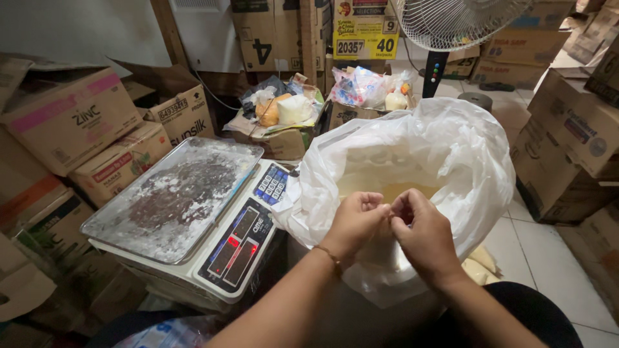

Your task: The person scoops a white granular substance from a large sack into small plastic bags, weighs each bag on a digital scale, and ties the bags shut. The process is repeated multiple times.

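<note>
Head view: left hand (356, 222) and right hand (422, 232) meet at near rim of big white plastic sack (451, 154), fingertips of both pinching thin plastic, knuckles touching. Sack stands open, pale yellow contents inside, just right of digital scale (242, 248) with flour-dusted steel tray (174, 196). Cardboard boxes (71, 119) stacked around

A large white plastic bag (445, 161) stands open and crumpled, pale yellow contents inside, its near rim pinched together.
</note>
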